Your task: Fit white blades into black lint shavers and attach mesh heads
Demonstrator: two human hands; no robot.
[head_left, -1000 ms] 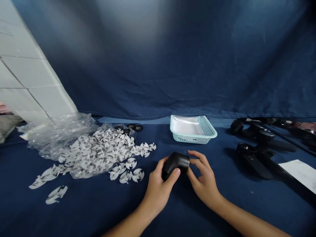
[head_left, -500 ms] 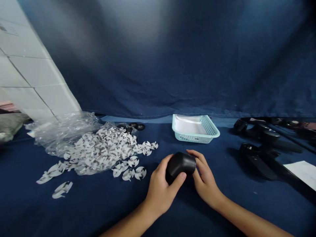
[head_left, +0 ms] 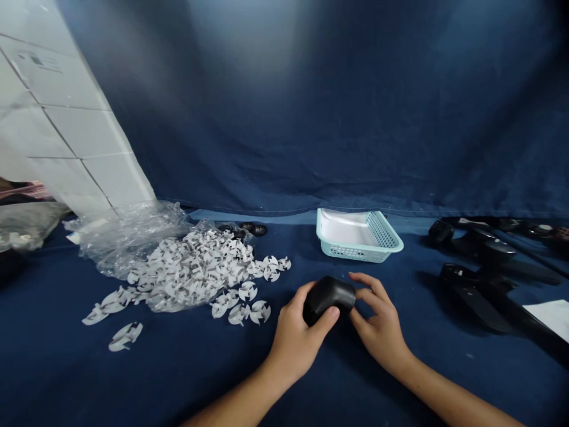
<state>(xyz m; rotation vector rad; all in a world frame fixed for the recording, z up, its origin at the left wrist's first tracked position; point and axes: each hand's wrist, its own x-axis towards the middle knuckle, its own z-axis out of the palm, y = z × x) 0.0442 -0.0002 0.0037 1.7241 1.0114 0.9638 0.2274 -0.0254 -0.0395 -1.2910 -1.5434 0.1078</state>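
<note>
My left hand (head_left: 296, 335) is closed around a smooth black elbow-shaped piece (head_left: 331, 295), its thumb lying across the near side. The piece is held above the blue cloth. At its right end is my right hand (head_left: 377, 320), with the thumb and middle finger against the end and the index finger raised off it. That end face is hidden from view, so anything inside it cannot be made out. Left of my hands, small white clip-like plastic pieces (head_left: 195, 270) lie in a heap, with several loose ones (head_left: 246, 302) closest to my left hand.
Beyond my hands stands a light-blue plastic basket (head_left: 355, 254) with white paper in it. Clear plastic wrap (head_left: 133, 234) lies behind the heap, near small round black parts (head_left: 253, 228). Black long-bodied devices (head_left: 480, 296) and a white sheet (head_left: 551, 317) lie right. A blue curtain (head_left: 311, 118) hangs behind.
My right index finger has lifted and the right hand's fingers have spread a little at the piece's end. My left hand keeps its hold. The whole view has shifted slightly.
</note>
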